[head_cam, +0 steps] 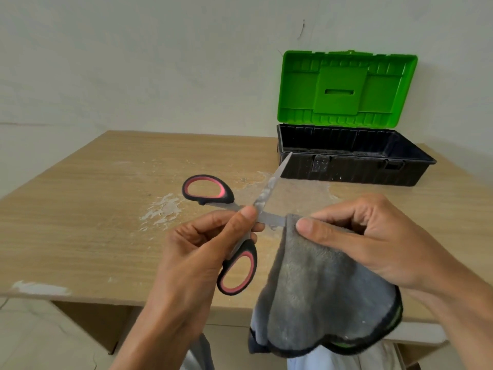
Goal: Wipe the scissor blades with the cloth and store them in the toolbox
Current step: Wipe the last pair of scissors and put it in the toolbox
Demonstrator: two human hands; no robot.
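Observation:
The scissors, with black and pink handles, are spread wide open above the table's front edge. My left hand grips them at the pivot. One blade points up and away toward the toolbox; the other runs right into the grey cloth. My right hand pinches the cloth around that blade, hiding its tip. The rest of the cloth hangs down below my hand. The toolbox, a black base with a raised green lid, stands open at the table's far right.
The wooden table has white flaky patches on its worn surface near the middle and at its front left edge. A pale wall rises directly behind the table and toolbox. Tiled floor shows below the front edge.

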